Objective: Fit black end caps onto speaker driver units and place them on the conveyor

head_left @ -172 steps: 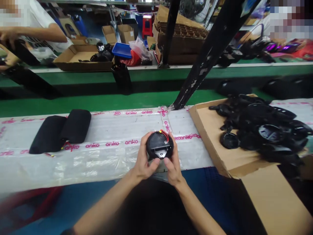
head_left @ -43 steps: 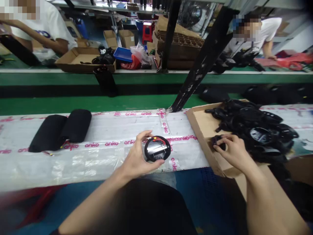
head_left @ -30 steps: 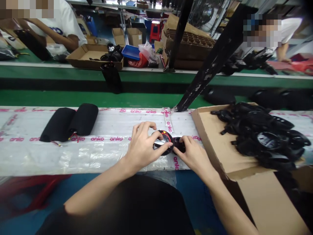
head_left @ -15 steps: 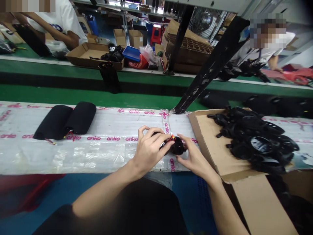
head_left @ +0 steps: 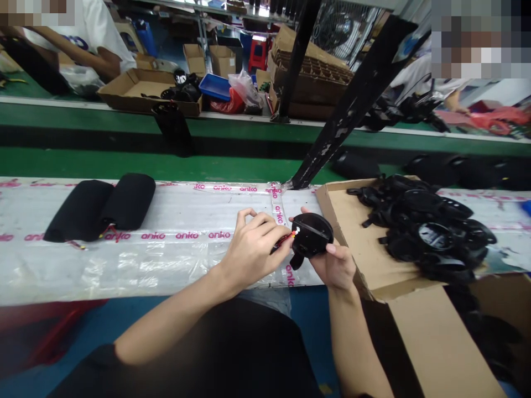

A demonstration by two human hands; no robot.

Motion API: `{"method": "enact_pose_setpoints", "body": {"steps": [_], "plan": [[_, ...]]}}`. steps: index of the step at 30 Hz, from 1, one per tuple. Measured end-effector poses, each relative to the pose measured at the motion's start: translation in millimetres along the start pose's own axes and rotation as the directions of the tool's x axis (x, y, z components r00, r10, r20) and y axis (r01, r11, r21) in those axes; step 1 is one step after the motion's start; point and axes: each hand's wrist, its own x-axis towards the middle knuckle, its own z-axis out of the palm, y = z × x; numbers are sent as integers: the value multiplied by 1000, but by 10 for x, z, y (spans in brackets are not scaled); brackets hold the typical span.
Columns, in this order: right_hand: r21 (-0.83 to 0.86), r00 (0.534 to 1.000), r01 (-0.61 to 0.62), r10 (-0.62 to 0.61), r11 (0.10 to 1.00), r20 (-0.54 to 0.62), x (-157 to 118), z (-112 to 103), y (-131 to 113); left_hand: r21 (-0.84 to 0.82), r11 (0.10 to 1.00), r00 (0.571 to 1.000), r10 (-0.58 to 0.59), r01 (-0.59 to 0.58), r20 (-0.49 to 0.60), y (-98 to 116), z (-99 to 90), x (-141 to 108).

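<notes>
My right hand (head_left: 334,265) holds a round black part (head_left: 312,235) by its edge, its flat face turned up toward me and a small black tab hanging at its lower left. My left hand (head_left: 259,246) pinches red and yellow wires (head_left: 292,234) at the left side of that part, near a small white connector. A dark object under the left fingers is mostly hidden. Two black fabric-covered pieces (head_left: 128,202) with short wires lie side by side on the plastic-covered bench (head_left: 174,265) to the left.
A cardboard tray (head_left: 360,254) heaped with black round parts (head_left: 435,235) stands right of my hands, above an open carton (head_left: 443,337). A slanted black post (head_left: 344,110) rises behind the bench. Across a green surface, two people work near boxes and a blue tray (head_left: 215,87).
The round black part has come into full view, tilted face up in my right hand, which has turned to grip it from below right. My left hand stays at the wires. The view has shifted slightly.
</notes>
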Motion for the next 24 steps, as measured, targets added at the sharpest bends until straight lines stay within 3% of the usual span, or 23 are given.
{"method": "enact_pose_setpoints", "body": {"steps": [5,9,15,19,24], "plan": [[53,999,31,-31,998,10,-66,-44,-42,-32,999,1000,2,-2,27,-7,-63,-43],[-76,994,110,-110,991,2,-160,-52,-64,-27,999,1000,-21,22,19,-11,-44,-40],[-316,969,184,-226,931,-100,-296,75,-206,-16,1000,1000,-21,21,-17,-13,-9,-27],[-336,969,210,-241,918,-53,-321,79,-265,1,999,999,40,-40,24,-39,-38,-13],[-344,969,246,-232,906,83,-251,-100,-273,4,994,987,111,-112,115,-92,-81,14]]}}
